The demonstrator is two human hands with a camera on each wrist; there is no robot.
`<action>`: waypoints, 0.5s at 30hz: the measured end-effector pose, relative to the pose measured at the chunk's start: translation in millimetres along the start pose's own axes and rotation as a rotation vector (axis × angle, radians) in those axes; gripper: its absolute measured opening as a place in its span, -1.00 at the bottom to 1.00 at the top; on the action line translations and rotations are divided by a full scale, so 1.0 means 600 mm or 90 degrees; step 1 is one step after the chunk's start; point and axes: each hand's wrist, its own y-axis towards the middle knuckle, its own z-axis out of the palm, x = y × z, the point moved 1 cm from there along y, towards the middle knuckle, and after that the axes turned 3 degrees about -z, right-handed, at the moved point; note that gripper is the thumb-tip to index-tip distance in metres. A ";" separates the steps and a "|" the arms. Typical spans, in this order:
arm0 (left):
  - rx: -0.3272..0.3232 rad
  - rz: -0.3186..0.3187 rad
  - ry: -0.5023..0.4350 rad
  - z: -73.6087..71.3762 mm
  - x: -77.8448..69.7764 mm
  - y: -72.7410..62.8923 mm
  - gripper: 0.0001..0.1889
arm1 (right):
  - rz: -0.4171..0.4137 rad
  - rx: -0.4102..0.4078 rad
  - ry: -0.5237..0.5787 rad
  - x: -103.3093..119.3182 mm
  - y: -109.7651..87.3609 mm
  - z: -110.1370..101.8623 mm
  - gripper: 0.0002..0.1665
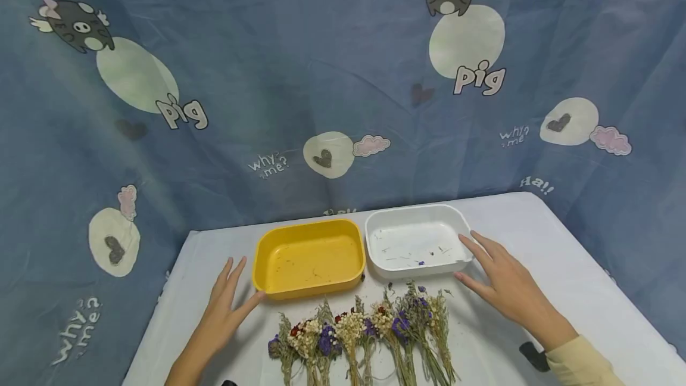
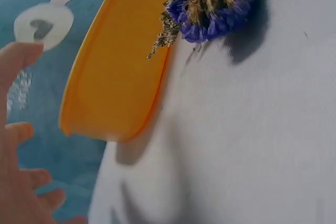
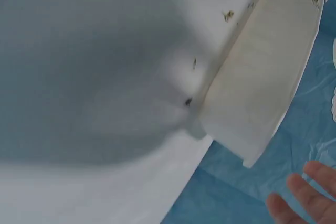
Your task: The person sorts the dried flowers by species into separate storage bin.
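My left hand point(image 1: 217, 314) is beside the near left corner of a yellow tray point(image 1: 308, 290), fingers spread and holding nothing. On the other side, my right hand point(image 1: 506, 282) has its fingers extended at the right end of a white tray point(image 1: 423, 270), fingertips overlapping its rim in the head view. Between the hands, a row of small dried flower bunches point(image 1: 351, 332) lies in front of the trays, with cream, red and purple heads and stems toward me. In the left wrist view, purple flowers point(image 2: 218, 22) overlap the yellow tray's edge.
A white cloth point(image 1: 504, 219) covers the table. Bits of dried plant lie in both trays, and a few crumbs point(image 3: 189, 101) are scattered on the cloth. Behind the table hangs a blue curtain point(image 1: 241, 76) with pig prints. A dark patch point(image 1: 533, 356) shows by the right sleeve.
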 end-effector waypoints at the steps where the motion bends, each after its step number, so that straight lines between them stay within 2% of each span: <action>1: 0.002 -0.002 -0.033 0.004 0.002 0.004 -0.02 | 0.007 -0.002 0.011 0.002 -0.001 0.000 -0.04; 5: -0.002 0.010 -0.161 0.020 0.010 0.016 -0.01 | 0.014 -0.031 0.047 0.010 -0.008 0.001 -0.07; 9: -0.020 0.039 -0.249 0.034 0.020 0.020 -0.03 | 0.013 -0.057 0.073 0.018 -0.013 0.006 -0.10; 12: -0.026 0.053 -0.309 0.046 0.028 0.025 -0.03 | 0.044 -0.036 0.114 0.027 -0.019 0.010 -0.26; 15: -0.019 0.050 -0.358 0.056 0.035 0.028 0.00 | 0.090 0.017 0.173 0.035 -0.026 0.014 -0.52</action>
